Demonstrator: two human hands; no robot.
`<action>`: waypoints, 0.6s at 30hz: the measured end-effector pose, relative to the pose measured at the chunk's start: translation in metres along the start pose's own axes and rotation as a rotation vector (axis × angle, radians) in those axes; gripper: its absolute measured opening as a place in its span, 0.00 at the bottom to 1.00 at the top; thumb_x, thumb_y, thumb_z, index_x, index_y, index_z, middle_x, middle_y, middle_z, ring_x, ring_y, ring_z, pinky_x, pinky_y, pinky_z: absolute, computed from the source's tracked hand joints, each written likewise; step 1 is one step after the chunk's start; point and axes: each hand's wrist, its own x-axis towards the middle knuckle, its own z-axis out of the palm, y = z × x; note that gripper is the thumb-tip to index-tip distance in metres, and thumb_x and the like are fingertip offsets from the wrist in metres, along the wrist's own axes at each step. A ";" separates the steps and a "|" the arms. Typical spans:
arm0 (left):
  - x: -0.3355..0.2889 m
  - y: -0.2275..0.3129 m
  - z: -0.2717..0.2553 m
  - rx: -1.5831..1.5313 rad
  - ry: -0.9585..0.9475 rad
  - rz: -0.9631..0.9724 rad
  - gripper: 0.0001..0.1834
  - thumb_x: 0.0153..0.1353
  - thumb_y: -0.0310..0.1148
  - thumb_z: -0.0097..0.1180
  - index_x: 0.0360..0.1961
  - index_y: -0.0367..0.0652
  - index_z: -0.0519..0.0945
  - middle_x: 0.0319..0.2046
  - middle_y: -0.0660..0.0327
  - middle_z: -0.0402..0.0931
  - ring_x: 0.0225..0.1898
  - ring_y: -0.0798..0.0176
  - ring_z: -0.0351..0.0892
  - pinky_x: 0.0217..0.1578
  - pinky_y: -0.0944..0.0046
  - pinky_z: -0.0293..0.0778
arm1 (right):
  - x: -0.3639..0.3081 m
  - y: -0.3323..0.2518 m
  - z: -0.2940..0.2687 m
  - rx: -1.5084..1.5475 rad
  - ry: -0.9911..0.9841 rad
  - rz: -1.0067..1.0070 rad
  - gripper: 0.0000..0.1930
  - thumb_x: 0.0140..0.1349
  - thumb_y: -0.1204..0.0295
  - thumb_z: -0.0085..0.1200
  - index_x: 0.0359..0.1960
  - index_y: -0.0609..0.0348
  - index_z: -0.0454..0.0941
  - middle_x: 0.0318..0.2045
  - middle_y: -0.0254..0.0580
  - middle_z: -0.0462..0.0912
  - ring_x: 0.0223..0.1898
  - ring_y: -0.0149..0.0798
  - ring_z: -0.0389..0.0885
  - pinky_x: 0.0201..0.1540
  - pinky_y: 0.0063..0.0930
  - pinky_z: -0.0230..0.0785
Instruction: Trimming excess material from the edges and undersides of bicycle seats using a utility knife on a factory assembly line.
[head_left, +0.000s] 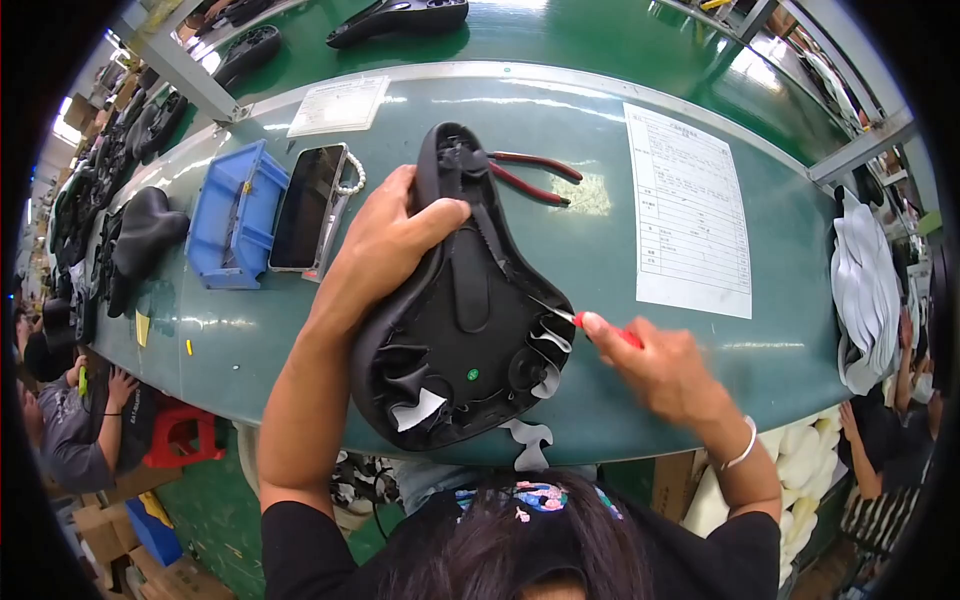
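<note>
An upturned black bicycle saddle (473,350) lies on the green table, its narrow nose pointing away from me. My left hand (390,235) grips it near the nose, thumb across the underside and fingers round the left edge. In my right hand (662,372) is a red-handled tool (630,338) with a thin metal blade; its exact kind does not show. The blade meets the saddle's right rim, beside white-backed folds of cover (550,342). More gathered cover (402,372) bunches at the lower left. A wavy pale scrap (531,441) hangs at the table's near edge.
Red-handled pliers (540,160) lie beyond the saddle. Left of it are a phone (308,210), a beaded bracelet (355,177) and a blue bin (225,220). A printed sheet (690,215) lies right; stacked pale pieces (865,285) sit at the right edge. Other people work at both sides.
</note>
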 end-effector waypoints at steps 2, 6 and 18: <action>-0.006 -0.008 -0.003 -0.189 0.002 -0.088 0.22 0.55 0.35 0.55 0.46 0.30 0.71 0.36 0.56 0.75 0.35 0.68 0.74 0.39 0.70 0.71 | -0.012 -0.026 0.016 0.196 -0.015 0.299 0.39 0.54 0.78 0.59 0.68 0.47 0.56 0.27 0.49 0.76 0.22 0.51 0.75 0.24 0.38 0.69; -0.041 -0.031 0.002 -0.406 0.224 -0.087 0.18 0.57 0.32 0.53 0.45 0.30 0.71 0.36 0.60 0.74 0.35 0.70 0.72 0.38 0.70 0.71 | -0.027 -0.085 0.030 0.486 0.096 0.559 0.36 0.56 0.81 0.57 0.67 0.48 0.58 0.32 0.54 0.79 0.28 0.57 0.78 0.29 0.41 0.71; -0.086 -0.038 0.012 -0.487 0.411 -0.058 0.20 0.59 0.34 0.52 0.51 0.35 0.70 0.40 0.62 0.71 0.41 0.70 0.69 0.47 0.69 0.67 | 0.045 -0.052 0.018 0.624 0.587 0.455 0.26 0.57 0.78 0.56 0.58 0.61 0.65 0.39 0.45 0.80 0.30 0.29 0.77 0.31 0.21 0.71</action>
